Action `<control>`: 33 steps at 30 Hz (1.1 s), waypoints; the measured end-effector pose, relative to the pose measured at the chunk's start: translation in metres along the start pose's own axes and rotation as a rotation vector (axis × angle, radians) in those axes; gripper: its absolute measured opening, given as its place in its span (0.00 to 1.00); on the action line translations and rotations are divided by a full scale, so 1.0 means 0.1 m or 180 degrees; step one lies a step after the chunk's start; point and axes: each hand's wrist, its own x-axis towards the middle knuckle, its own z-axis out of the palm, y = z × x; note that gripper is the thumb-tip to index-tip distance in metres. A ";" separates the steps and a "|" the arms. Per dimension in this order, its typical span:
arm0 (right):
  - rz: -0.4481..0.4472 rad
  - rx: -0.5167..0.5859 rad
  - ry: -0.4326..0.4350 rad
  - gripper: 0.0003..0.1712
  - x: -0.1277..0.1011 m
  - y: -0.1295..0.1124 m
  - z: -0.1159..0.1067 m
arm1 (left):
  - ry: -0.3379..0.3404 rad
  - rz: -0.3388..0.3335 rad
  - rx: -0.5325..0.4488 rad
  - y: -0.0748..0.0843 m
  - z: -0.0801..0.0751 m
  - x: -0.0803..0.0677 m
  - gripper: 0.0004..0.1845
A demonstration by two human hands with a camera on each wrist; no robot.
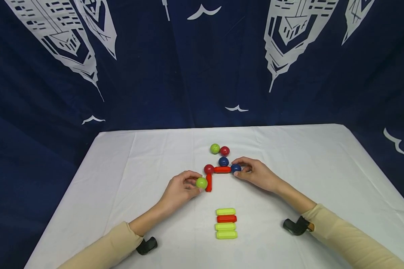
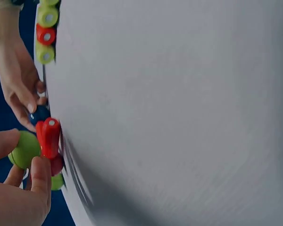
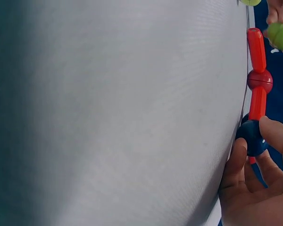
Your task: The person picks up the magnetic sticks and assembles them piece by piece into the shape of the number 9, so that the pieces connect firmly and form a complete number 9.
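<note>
My left hand (image 1: 183,187) pinches a green ball (image 1: 201,183) between thumb and fingers, just left of a red rod (image 1: 209,183). That rod runs toward me from a red ball (image 1: 208,169) at the corner of an L shape. A second red rod (image 1: 222,170) goes right from the same ball to a blue ball (image 1: 236,168). On this blue ball, my right hand (image 1: 256,173) has its thumb and fingertips, gripping it at the rod's end. In the right wrist view the blue ball (image 3: 253,137) sits between the thumb and fingers.
Behind the L shape lie another blue ball (image 1: 223,161), a red ball (image 1: 224,151) and a green ball (image 1: 215,148). Nearer me, green rods (image 1: 226,226) and a red rod (image 1: 226,218) lie in a stack of rows on the white tablecloth (image 1: 148,160).
</note>
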 end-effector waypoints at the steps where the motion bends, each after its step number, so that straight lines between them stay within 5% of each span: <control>1: 0.0006 0.0005 0.0000 0.21 0.00 0.00 0.00 | -0.0041 -0.0019 0.0040 -0.01 0.01 -0.02 0.18; 7: 0.0033 0.0007 0.0006 0.21 0.00 -0.01 0.01 | -0.0276 -0.0080 0.0323 -0.05 0.11 -0.10 0.16; 15: -0.0033 0.0023 0.0039 0.25 -0.03 -0.01 0.00 | -0.0348 -0.0087 0.0315 -0.06 0.19 -0.11 0.18; 24: -0.0259 -0.0084 0.0552 0.21 -0.20 -0.25 -0.01 | -0.0331 -0.0178 0.0249 -0.01 0.20 -0.11 0.16; 33: -0.0527 0.0078 -0.0063 0.15 -0.21 -0.47 0.25 | -0.0202 -0.0222 0.0079 -0.01 0.29 -0.11 0.15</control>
